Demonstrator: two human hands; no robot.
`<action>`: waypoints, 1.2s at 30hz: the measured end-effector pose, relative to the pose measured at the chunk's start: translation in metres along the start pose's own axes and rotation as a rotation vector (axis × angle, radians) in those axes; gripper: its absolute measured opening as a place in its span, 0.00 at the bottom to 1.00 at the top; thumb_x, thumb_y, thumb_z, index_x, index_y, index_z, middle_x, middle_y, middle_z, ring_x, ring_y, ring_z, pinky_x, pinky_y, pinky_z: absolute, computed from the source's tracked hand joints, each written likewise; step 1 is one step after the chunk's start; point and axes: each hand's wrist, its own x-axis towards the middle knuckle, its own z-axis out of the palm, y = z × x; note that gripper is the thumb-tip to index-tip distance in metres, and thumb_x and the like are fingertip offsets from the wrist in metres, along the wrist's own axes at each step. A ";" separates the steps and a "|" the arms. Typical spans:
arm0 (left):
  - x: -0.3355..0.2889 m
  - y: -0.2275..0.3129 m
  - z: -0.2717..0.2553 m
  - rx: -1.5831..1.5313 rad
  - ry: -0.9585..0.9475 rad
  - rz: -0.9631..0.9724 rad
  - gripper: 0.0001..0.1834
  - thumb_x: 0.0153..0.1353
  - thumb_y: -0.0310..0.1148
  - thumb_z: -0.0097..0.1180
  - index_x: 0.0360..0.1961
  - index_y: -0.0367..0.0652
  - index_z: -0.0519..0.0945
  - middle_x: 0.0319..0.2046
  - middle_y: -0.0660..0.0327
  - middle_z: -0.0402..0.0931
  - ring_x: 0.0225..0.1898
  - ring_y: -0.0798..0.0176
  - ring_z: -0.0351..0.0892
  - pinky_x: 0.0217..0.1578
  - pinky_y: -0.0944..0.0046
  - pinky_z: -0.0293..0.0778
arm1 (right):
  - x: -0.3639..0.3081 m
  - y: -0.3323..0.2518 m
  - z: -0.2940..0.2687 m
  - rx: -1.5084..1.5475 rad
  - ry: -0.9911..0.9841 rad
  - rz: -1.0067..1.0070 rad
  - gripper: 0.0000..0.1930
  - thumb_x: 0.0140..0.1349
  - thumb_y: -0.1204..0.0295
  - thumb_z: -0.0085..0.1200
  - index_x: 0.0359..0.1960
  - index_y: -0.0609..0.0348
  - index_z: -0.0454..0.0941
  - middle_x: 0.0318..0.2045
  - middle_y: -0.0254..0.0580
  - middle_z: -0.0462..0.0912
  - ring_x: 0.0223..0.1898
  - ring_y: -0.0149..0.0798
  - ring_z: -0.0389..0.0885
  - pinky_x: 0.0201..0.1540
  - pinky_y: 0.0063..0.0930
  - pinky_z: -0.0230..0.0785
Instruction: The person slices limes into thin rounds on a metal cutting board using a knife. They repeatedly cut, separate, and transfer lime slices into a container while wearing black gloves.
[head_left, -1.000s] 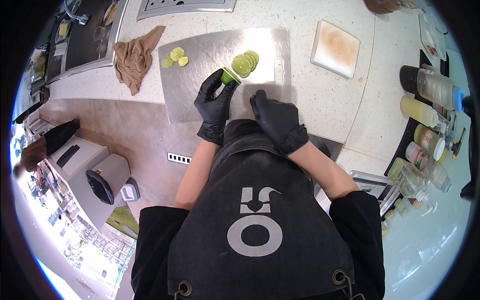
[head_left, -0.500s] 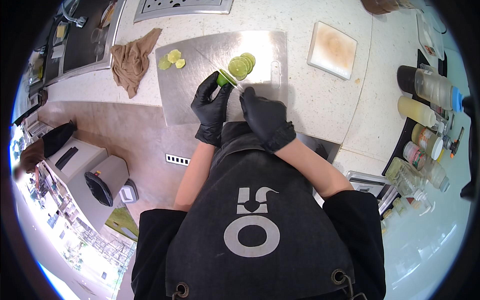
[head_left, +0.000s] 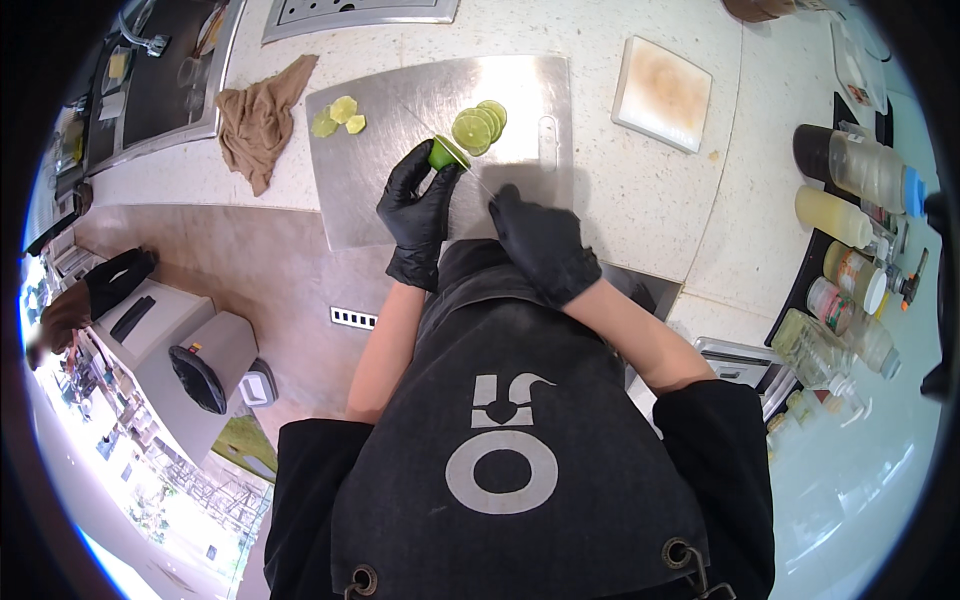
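Note:
My left hand (head_left: pixel 416 218), in a black glove, pinches a cut green lime (head_left: pixel 444 154) against the metal cutting board (head_left: pixel 360 200). My right hand (head_left: pixel 545 243), gloved as well, is closed round a knife (head_left: pixel 481 184); its handle is hidden in the fist. The thin blade runs up and left from that hand and lies at the lime's right-hand cut side. Just beyond the lime, several overlapping lime slices (head_left: pixel 474 131) rest on the board. Small lime end pieces (head_left: pixel 343 108) sit at the board's far left.
A crumpled brown cloth (head_left: pixel 258 122) lies left of the board, beside the sink (head_left: pixel 160 75). To the right is a white square block (head_left: pixel 663 92) with a brownish top. Several bottles (head_left: pixel 835 217) line the far right. A grey bin (head_left: pixel 210 360) stands on the floor, and another person (head_left: pixel 105 285) is at far left.
My right hand has moved back toward me and slightly right, drawing the knife along the lime. My left hand still holds the lime in nearly the same place.

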 end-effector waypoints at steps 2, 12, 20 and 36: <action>0.001 0.001 0.000 -0.008 0.000 0.007 0.22 0.49 0.20 0.69 0.48 0.36 0.80 0.45 0.56 0.81 0.44 0.65 0.80 0.47 0.66 0.77 | -0.007 -0.001 -0.009 -0.015 -0.057 0.033 0.11 0.67 0.62 0.45 0.33 0.56 0.69 0.16 0.44 0.79 0.17 0.47 0.79 0.18 0.42 0.68; 0.002 0.007 0.000 0.030 -0.020 0.035 0.22 0.49 0.21 0.69 0.48 0.36 0.80 0.45 0.56 0.81 0.45 0.65 0.80 0.48 0.66 0.77 | -0.002 0.007 0.004 -0.015 -0.067 0.024 0.12 0.67 0.61 0.44 0.35 0.57 0.69 0.14 0.43 0.78 0.15 0.48 0.78 0.18 0.44 0.68; 0.003 0.006 -0.001 -0.028 0.011 -0.042 0.23 0.51 0.20 0.67 0.50 0.35 0.79 0.46 0.54 0.80 0.45 0.64 0.81 0.49 0.65 0.77 | -0.008 0.011 0.026 -0.031 -0.025 0.015 0.11 0.68 0.62 0.42 0.33 0.56 0.68 0.14 0.43 0.78 0.16 0.48 0.79 0.18 0.44 0.68; 0.005 0.009 0.000 -0.112 0.054 -0.069 0.22 0.52 0.20 0.66 0.51 0.35 0.78 0.45 0.55 0.80 0.45 0.65 0.80 0.49 0.66 0.76 | -0.014 0.002 0.006 -0.045 -0.139 0.151 0.08 0.63 0.66 0.45 0.32 0.56 0.70 0.17 0.46 0.80 0.21 0.49 0.82 0.23 0.45 0.71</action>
